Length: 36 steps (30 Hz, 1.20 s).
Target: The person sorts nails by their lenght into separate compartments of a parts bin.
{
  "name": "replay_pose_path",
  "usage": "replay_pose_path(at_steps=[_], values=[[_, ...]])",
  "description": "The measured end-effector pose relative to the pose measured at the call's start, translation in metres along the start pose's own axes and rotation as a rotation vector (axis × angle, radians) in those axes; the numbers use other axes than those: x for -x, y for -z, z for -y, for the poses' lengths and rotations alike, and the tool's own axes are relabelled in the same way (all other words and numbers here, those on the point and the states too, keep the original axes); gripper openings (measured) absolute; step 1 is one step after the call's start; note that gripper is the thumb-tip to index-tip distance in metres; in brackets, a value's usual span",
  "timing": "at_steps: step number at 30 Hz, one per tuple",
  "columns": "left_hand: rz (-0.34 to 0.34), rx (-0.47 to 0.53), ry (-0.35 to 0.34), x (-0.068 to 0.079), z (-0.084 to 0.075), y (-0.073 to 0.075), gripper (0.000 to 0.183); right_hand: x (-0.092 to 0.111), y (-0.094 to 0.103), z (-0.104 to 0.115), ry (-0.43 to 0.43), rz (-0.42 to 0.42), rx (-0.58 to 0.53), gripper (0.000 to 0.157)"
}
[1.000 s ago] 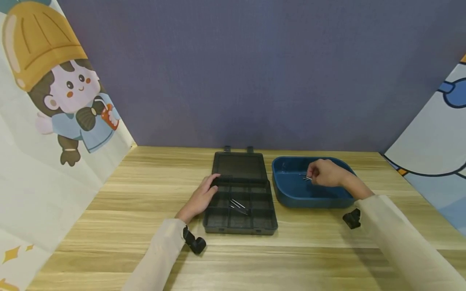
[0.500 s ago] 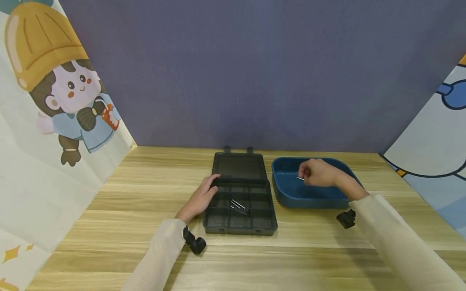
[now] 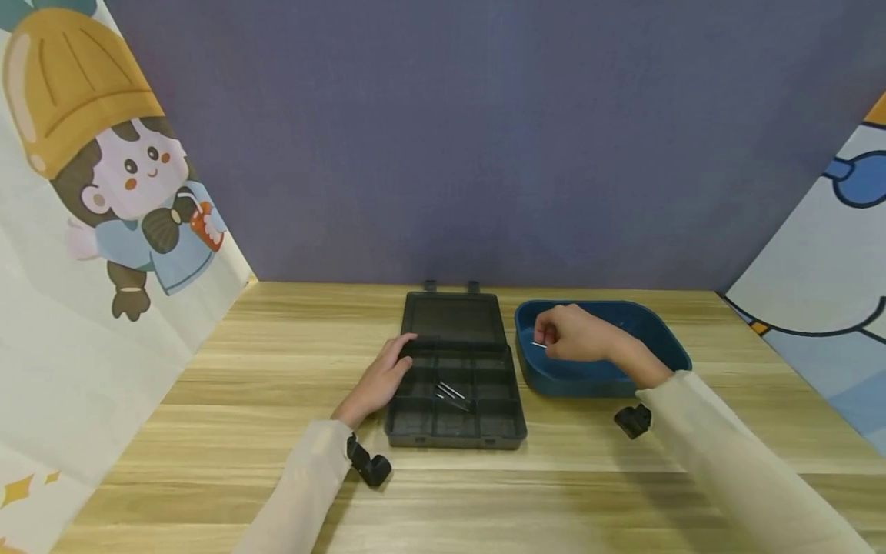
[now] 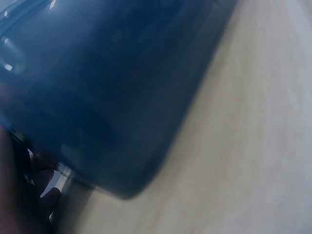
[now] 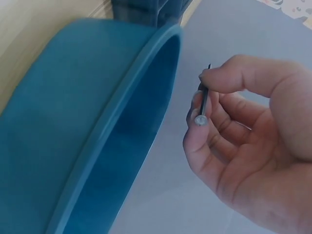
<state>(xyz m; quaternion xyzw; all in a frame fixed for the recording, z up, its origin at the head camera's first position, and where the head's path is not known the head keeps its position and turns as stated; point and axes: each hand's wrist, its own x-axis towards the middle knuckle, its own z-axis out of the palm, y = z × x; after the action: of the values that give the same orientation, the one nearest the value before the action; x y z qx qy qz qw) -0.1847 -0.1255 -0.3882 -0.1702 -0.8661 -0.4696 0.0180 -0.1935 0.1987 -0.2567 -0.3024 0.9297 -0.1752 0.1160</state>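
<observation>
In the head view, my right hand [image 3: 577, 332] is over the left part of a blue bin [image 3: 602, 385]. Thumb and fingertips pinch a metal nail [image 5: 204, 100], its round flat head showing in the right wrist view. My left hand [image 3: 377, 381] rests at the left side of a dark compartment box [image 3: 455, 442], thumb and a finger touching its edge near the hinge. The lid [image 3: 454, 317] lies folded back. Several slim metal nails [image 3: 451, 390] lie in the box around its middle compartment. The left wrist view is blurred and mostly dark blue.
The box and bin stand side by side on a wood-grain table [image 3: 277, 469], a narrow gap between them. Behind is a grey-blue panel [image 3: 443, 138]. Cartoon-printed sheets [image 3: 41, 308] flank the table. A black wrist camera [image 3: 633, 421] hangs below the right sleeve.
My right hand, pinching the nail, has moved left across the bin toward the compartment box. The left hand and the box have stayed in place.
</observation>
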Motion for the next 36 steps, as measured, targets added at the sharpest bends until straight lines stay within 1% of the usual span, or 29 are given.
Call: replay_pose_path(at_steps=[6, 11, 17, 24, 28, 36], values=[[-0.006, 0.001, -0.005, 0.001, 0.001, -0.001, 0.045, -0.007, -0.005, 0.01, 0.012, 0.005, 0.001, 0.01], [-0.007, 0.01, 0.01, 0.002, 0.0, -0.001, 0.044, -0.013, -0.012, 0.016, 0.045, 0.002, 0.002, 0.012], [-0.015, 0.019, 0.023, 0.001, 0.0, -0.001, 0.043, -0.022, -0.02, 0.022, 0.083, 0.0, -0.008, 0.01], [-0.039, 0.014, 0.006, 0.001, -0.001, 0.0, 0.042, -0.032, -0.029, 0.031, 0.099, 0.017, -0.022, 0.01], [-0.035, 0.011, 0.015, 0.002, -0.001, 0.0, 0.041, -0.037, -0.031, 0.039, 0.11, 0.023, -0.035, 0.011], [-0.038, 0.008, -0.001, 0.003, -0.002, -0.001, 0.042, -0.047, -0.038, 0.052, 0.115, 0.062, -0.063, 0.012]])
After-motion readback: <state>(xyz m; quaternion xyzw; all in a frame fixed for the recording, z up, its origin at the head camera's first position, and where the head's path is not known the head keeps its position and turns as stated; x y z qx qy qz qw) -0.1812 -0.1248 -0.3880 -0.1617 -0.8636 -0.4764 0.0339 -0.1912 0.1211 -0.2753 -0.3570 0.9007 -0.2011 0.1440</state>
